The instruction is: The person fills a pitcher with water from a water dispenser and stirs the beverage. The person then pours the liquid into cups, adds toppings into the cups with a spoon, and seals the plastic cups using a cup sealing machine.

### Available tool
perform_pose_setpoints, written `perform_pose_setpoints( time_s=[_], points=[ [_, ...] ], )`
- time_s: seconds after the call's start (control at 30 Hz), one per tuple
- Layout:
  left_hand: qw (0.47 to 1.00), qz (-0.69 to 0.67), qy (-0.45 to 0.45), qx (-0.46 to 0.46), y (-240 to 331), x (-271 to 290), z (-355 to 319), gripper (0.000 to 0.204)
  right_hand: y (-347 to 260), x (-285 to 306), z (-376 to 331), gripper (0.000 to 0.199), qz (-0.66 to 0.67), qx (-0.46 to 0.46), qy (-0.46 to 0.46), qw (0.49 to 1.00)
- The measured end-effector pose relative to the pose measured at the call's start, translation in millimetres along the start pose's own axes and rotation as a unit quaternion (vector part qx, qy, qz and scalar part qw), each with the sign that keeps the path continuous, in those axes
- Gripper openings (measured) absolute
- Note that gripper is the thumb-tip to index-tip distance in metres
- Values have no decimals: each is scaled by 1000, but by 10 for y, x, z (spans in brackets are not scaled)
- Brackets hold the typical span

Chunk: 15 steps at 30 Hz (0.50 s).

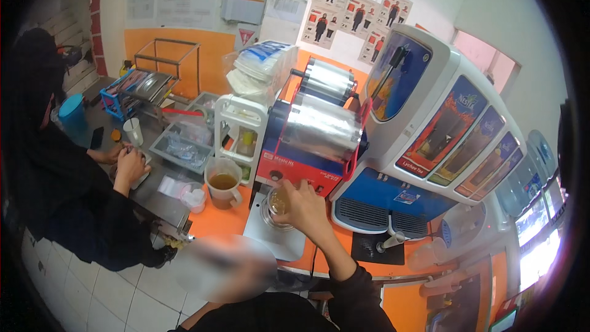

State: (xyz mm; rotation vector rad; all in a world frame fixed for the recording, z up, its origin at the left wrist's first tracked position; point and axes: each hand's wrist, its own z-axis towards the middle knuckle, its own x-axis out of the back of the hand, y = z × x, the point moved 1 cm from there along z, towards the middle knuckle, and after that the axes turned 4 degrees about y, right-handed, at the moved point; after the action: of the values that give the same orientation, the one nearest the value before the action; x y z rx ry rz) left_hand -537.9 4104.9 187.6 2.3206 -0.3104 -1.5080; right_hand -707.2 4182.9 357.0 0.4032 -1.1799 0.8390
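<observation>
My right hand (pixel 301 206) is closed around the top of a clear plastic cup (pixel 278 203) with a light brown drink in it. The cup stands at the round holder of a red cup sealing machine (pixel 295 175), above its silver base (pixel 264 237). Rolls of shiny film (pixel 322 126) sit on top of the machine. Nearer my body, a blurred patch covers most of my left hand (pixel 249 280), and its fingers cannot be made out. A clear jug (pixel 224 185) of brown liquid stands left of the sealer on the orange counter.
A drink dispenser (pixel 430 110) rises right of the sealer, with a drip tray (pixel 362 216) below. On the left, a co-worker (pixel 67 178) in black works with both hands at a metal table (pixel 163 200). Grey trays (pixel 182 147), a white rack (pixel 243 123) and a small tub (pixel 193 198) stand between.
</observation>
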Motion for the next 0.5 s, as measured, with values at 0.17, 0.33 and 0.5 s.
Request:
perform_pose_setpoints(
  time_s=[0.17,0.33,0.5],
  points=[
    [991,131,-6,-42,-68,280,151,61,3,-288,12,89,-26,-80,-22,996],
    [989,142,29,-12,-2,249,153,62,109,-791,-154,95,21,-119,33,992],
    [988,154,24,9,1,335,278,62,146,-1083,-269,93,32,-166,61,984]
  ],
)
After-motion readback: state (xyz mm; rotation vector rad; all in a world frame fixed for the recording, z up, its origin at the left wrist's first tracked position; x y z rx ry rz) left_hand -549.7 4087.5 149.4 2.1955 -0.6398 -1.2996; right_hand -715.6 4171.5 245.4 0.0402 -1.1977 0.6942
